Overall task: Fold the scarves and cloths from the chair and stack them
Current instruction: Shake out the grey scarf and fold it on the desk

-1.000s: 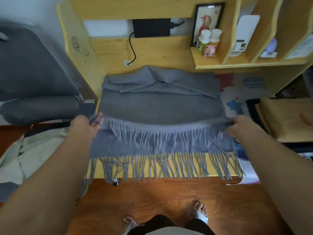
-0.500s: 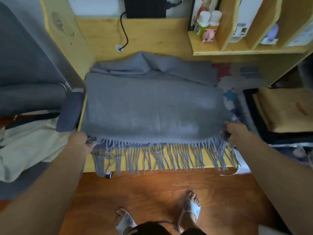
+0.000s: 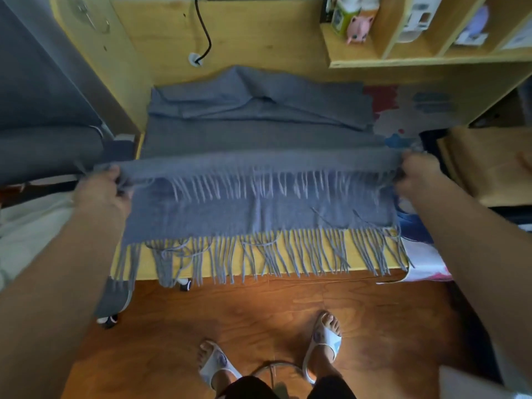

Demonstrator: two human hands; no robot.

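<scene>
A grey fringed scarf (image 3: 259,131) lies spread over the yellow desk (image 3: 359,254), bunched at the far side. My left hand (image 3: 100,188) grips the left corner of its upper fringed end, and my right hand (image 3: 417,177) grips the right corner. That end is stretched taut between them, raised above the lower layer, whose fringe (image 3: 259,254) hangs over the desk's front edge. A folded tan cloth (image 3: 489,165) lies at the right. A pale cloth (image 3: 31,223) lies on the chair at the left.
A grey office chair (image 3: 43,125) stands left of the desk. Wooden shelves (image 3: 403,56) with bottles and a pink figure rise behind the desk. A black cable (image 3: 204,33) hangs down the back panel. My sandalled feet (image 3: 325,341) stand on the wooden floor.
Both hands have lifted the fringed end up off the front edge and pulled it back away from it; half a second ago it lay flush with the lower fringe.
</scene>
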